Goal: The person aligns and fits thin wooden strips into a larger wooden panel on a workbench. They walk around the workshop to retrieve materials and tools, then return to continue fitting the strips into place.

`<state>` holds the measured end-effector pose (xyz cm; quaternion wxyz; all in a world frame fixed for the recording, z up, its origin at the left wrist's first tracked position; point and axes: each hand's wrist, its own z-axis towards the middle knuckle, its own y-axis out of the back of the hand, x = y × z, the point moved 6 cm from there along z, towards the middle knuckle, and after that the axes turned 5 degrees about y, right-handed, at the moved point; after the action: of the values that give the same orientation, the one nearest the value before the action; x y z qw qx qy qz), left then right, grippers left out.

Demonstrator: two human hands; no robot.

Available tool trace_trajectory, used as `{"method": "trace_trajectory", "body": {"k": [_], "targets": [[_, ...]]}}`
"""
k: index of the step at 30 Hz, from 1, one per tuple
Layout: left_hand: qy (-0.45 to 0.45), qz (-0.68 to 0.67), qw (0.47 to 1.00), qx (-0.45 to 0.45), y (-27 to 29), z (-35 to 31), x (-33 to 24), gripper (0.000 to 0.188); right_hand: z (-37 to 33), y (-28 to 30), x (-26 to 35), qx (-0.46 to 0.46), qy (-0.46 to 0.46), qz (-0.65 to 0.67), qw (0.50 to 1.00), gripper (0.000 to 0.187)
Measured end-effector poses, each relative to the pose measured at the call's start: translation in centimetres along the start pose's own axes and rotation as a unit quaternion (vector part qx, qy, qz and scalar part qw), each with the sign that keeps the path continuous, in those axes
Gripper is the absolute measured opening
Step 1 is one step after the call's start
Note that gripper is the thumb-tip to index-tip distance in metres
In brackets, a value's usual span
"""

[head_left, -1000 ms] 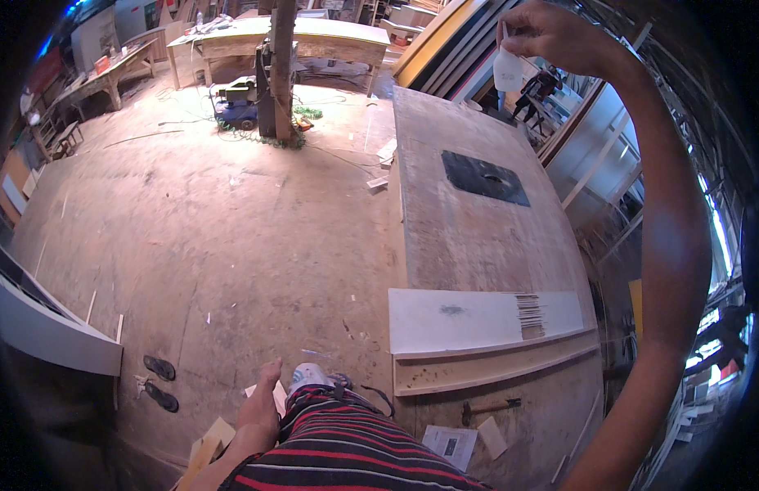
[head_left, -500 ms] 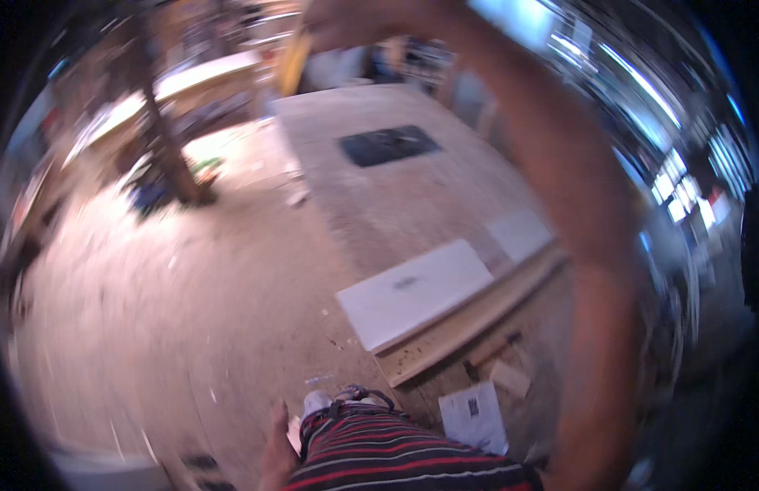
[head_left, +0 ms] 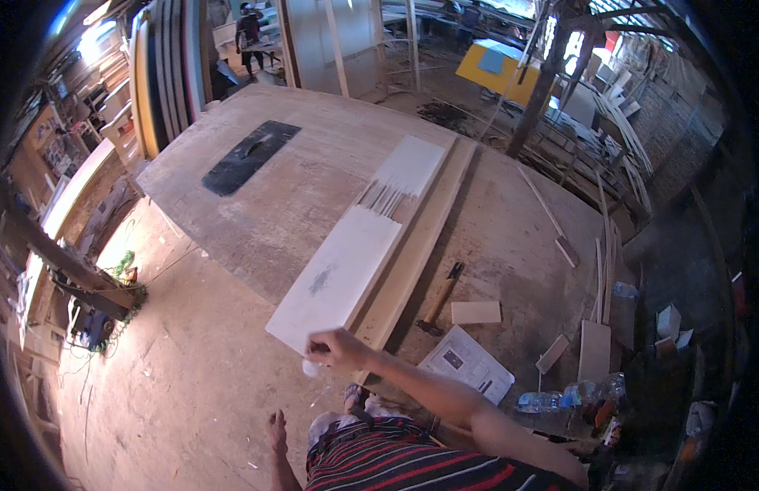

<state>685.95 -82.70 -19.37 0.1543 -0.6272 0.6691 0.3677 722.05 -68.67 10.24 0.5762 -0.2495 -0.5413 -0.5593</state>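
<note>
Your nearly closed right hand (head_left: 339, 350) pinches a small, white, rounded plastic bottle (head_left: 312, 369), apparently by its top so it hangs freely, just by the near-left end of the long, white, rectangular panel (head_left: 343, 262), while your left hand (head_left: 276, 431), partly open, seems empty.

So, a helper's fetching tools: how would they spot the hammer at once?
On the big wooden work surface, find the long white panel, then the tan plank along its right side. Just right of that plank, above the printed sheet, lies the hammer. Unlike the pale wooden block beside it, it has a dark head and a handle ending in black.
</note>
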Motion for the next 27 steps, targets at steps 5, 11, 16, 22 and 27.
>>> {"method": "trace_trajectory", "body": {"k": [5,11,16,22,27], "targets": [[-0.097,-0.006,0.959,0.266,-9.5,-10.4,-16.9,0.057,-9.2,-1.9,-3.8,0.012,-0.183,0.031,0.983,0.024],[-0.145,0.070,0.876,0.455,-14.4,-12.3,-19.8,0.026,-10.7,-4.0,-3.7,-0.051,-0.140,0.004,0.989,0.026],[-0.130,0.134,0.861,0.473,-13.6,-10.6,-21.8,0.025,-9.9,-5.5,-5.5,-0.069,-0.209,-0.008,0.975,0.020],[-0.148,0.048,0.844,0.513,-6.7,-4.2,-21.6,0.026,-2.5,-11.6,-6.4,-0.008,-0.205,-0.135,0.969,0.022],[-0.177,0.068,0.890,0.414,5.1,1.9,-21.7,0.027,6.0,-22.2,-7.6,0.053,-0.217,-0.066,0.973,0.019]]}}
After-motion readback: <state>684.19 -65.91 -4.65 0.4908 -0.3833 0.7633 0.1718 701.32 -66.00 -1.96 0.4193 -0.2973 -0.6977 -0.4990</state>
